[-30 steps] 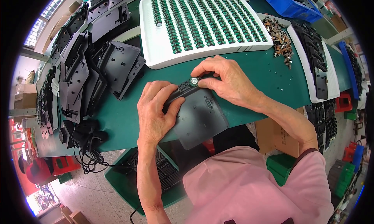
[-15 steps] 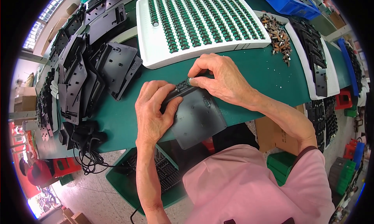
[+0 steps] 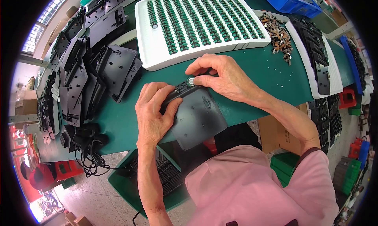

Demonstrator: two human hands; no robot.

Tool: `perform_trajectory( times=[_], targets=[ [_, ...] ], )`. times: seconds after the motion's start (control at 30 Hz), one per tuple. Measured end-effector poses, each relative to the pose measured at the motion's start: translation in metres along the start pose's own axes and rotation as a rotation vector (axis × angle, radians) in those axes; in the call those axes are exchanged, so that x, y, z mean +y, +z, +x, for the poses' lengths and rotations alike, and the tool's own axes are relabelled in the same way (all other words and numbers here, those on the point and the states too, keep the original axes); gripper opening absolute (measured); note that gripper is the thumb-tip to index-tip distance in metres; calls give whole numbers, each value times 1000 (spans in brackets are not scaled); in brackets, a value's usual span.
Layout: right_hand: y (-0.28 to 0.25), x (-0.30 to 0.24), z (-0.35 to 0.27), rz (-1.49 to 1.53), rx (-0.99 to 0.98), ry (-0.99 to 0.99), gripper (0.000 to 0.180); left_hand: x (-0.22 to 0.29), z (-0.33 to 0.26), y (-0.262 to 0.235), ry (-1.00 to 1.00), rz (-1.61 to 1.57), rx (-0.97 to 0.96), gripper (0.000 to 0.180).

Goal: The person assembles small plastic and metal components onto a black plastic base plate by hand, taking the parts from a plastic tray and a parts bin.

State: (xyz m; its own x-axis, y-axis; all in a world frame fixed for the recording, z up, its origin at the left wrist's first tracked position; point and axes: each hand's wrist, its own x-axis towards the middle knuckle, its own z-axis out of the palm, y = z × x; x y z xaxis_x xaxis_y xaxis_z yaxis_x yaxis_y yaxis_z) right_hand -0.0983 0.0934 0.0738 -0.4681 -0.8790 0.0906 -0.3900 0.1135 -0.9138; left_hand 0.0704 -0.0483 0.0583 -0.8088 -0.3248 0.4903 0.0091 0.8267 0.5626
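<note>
A black plastic panel (image 3: 199,118) with small posts on its face lies tilted over the table's near edge. My left hand (image 3: 153,108) grips its far left corner, thumb on the face and fingers over the back edge. At the panel's far edge, my right hand (image 3: 226,76) pinches a small round part (image 3: 191,81) with a shiny silver face between thumb and forefinger. That part sits against the black bracket-like end of the panel; whether it is seated there I cannot tell. The fingertips of my right hand's other fingers are curled and partly hidden.
Beyond my hands stands a white foam tray (image 3: 157,60) with rows of green-and-black parts. Black panels (image 3: 118,68) are stacked at left, with black cables (image 3: 92,163) below. Small metal pieces (image 3: 277,35) lie at right, beside another white tray (image 3: 334,76). A green bin (image 3: 122,182) stands below.
The round part has turned so its silver face shows more between my right thumb and forefinger. My left hand keeps its grip on the panel; the view has shifted slightly.
</note>
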Motion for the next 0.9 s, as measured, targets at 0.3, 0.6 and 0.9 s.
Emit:
perform_trajectory(
  times=[0.3, 0.6, 0.9],
  targets=[
    [6, 13, -8, -171, 123, -219, 20, 1, 0, 0, -7, 12, -16, 30],
    [-114, 29, -67, -586, 412, 47, 23, 4, -4, -1, -41, 19, -31, 30],
    [-160, 72, -59, -951, 416, -45, 18, 3, -1, 1, -43, -6, -24, 31]
  ],
)
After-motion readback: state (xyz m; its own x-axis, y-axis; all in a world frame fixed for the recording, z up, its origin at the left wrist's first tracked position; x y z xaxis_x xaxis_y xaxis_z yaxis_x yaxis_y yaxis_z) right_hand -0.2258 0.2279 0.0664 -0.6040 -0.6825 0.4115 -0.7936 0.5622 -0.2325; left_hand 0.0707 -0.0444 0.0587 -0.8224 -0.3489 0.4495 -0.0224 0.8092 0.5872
